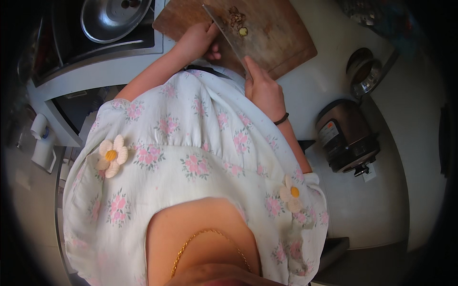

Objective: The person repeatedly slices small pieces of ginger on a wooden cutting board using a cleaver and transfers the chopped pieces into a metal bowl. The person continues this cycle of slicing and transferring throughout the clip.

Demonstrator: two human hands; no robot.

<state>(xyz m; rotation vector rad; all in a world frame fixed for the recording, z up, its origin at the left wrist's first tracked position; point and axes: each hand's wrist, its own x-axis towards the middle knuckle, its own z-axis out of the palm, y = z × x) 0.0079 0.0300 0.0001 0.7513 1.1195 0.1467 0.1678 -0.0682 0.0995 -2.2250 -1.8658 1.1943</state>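
Observation:
My right hand point(264, 91) grips the handle of a kitchen knife point(229, 40). The blade slants up and to the left over a wooden cutting board point(286, 43), seen nearly edge-on. My left hand point(198, 41) is at the left side of the blade, its upper fingertips against or very close to the metal. Its lower fingers curl near the board, and whether they hold anything is not visible. Just right of the blade, a small pile of chopped brown food point(236, 18) lies on the board. Beside it is a pale yellow cut piece point(243, 32), perhaps ginger.
A metal pan point(114, 21) with a few dark round items sits on the stove point(103, 53) at left. Metal bowls point(366, 75) and a rice cooker point(347, 136) stand to the right on the white counter point(311, 84). A white jug-like container point(43, 153) is at far left.

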